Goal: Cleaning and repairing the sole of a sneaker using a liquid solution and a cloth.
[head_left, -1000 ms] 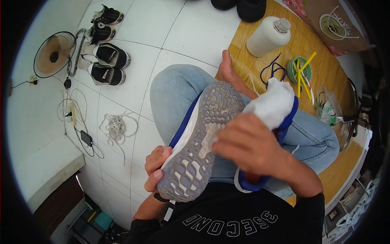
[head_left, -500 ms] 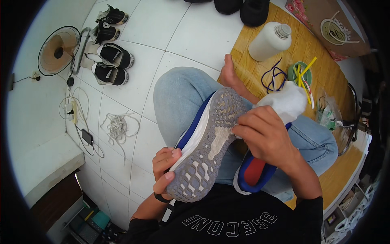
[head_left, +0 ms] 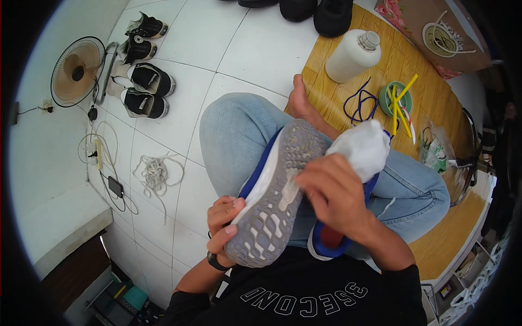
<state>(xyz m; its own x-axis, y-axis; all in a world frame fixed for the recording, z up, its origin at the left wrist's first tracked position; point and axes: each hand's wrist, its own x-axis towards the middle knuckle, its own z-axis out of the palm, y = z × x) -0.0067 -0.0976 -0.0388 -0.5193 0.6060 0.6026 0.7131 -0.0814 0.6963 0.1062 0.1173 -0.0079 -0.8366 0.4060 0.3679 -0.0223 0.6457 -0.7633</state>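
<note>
A running shoe (head_left: 261, 239) is tilted with its grey patterned sole facing me; its white midsole and blue upper show along the left side. My left hand (head_left: 222, 220) is closed round its lower end, fingers over the edge. My right hand (head_left: 334, 193) is bent over the middle of the sole, fingertips by the pale patch there; motion smears the fingers, and anything between them is hidden. Behind that hand, a second blue shoe with a red insole (head_left: 330, 237) lies in my lap. A crumpled white cloth (head_left: 361, 146) rests against its far end.
Ahead on the wood-patterned mat stand a white bottle (head_left: 353, 57) and a green cup (head_left: 396, 98) with yellow strips, beside blue laces (head_left: 360, 103). White laces (head_left: 156, 174) lie on the left tiles. Black shoes (head_left: 149, 79), a fan (head_left: 79, 71) and cables (head_left: 103, 146) are farther left.
My right hand has moved slightly left and down along the sole, and its fingers look looser. My left hand keeps its hold; the whole view has shifted a little.
</note>
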